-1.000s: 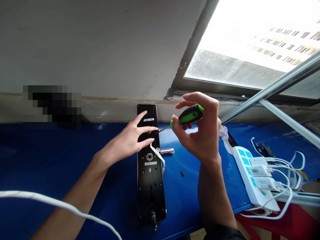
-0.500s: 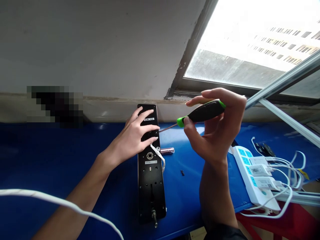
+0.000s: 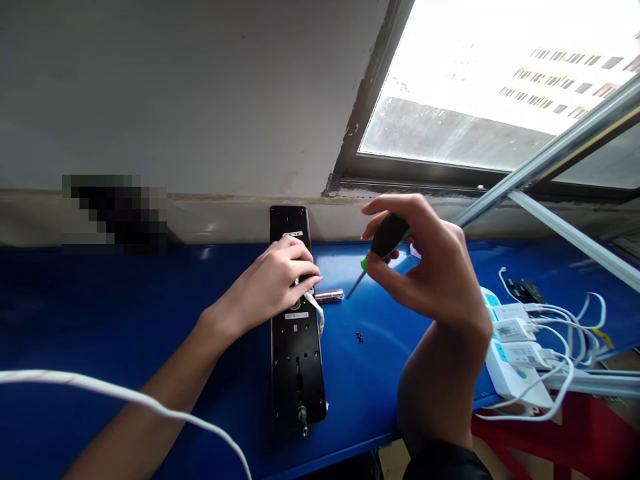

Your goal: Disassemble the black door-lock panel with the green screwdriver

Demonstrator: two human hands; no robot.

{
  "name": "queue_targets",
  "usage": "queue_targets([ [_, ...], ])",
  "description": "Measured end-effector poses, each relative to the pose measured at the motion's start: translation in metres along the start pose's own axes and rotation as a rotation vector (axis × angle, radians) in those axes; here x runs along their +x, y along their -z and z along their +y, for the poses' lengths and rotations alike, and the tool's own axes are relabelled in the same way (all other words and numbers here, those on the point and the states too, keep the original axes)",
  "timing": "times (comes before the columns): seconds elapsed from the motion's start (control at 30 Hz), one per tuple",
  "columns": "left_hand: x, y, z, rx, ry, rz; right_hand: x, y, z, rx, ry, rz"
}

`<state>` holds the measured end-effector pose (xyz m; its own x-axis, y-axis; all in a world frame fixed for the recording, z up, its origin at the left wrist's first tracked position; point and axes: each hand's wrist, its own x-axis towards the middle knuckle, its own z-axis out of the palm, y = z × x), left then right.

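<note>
A long black door lock panel (image 3: pixel 299 347) lies on the blue table, with a metal spindle (image 3: pixel 303 421) at its near end. My left hand (image 3: pixel 287 273) rests across its upper half, fingers bent and closed over the right edge. A white cable (image 3: pixel 317 310) comes out by my left fingertips, and what lies beneath them is hidden. My right hand (image 3: pixel 425 260) is closed around a black and green screwdriver (image 3: pixel 387 237). Its shaft slants down to the left, its tip off the panel, close to a pinkish wrapped cylinder (image 3: pixel 330 296). Several small black screws (image 3: pixel 359 337) lie right of the panel.
At the right, a white power strip (image 3: pixel 520 380) holds several chargers with looping cables, near a red stool (image 3: pixel 575 440). A thick white cable (image 3: pixel 125 395) crosses the lower left. Metal profile bars (image 3: pixel 550 160) run along the right, before the window. A wall stands behind the table.
The screwdriver's tip has left the panel and swung downward beside the wrapped cylinder. My left hand has slid nearer along the panel, its spread fingers drawing together and bending.
</note>
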<state>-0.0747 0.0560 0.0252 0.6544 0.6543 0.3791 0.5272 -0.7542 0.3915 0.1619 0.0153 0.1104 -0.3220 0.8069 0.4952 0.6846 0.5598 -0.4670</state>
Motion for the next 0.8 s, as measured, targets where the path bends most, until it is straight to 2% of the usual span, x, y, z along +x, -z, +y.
queue_targets([
  [0.07, 0.0, -0.002, 0.007, 0.034, -0.008, -0.035, -0.003, 0.008, 0.006, -0.03, -0.005, -0.118],
  [0.13, 0.001, -0.005, 0.014, 0.079, -0.017, -0.02, -0.006, 0.014, 0.011, -0.073, -0.025, -0.195],
  [0.23, 0.002, -0.013, 0.024, 0.083, -0.048, -0.011, -0.012, 0.026, 0.017, -0.103, -0.062, -0.236],
  [0.3, 0.003, -0.021, 0.032, 0.033, -0.078, -0.076, -0.018, 0.035, 0.02, -0.105, -0.092, -0.267],
  [0.47, 0.011, -0.051, 0.057, -0.01, -0.148, -0.351, -0.037, 0.057, 0.032, -0.149, -0.197, -0.39],
  [0.57, 0.019, -0.072, 0.068, 0.002, -0.19, -0.455, -0.046, 0.067, 0.038, -0.127, -0.244, -0.377],
  [0.8, 0.035, -0.114, 0.078, 0.03, -0.307, -0.489, -0.057, 0.078, 0.049, -0.09, -0.264, -0.342],
])
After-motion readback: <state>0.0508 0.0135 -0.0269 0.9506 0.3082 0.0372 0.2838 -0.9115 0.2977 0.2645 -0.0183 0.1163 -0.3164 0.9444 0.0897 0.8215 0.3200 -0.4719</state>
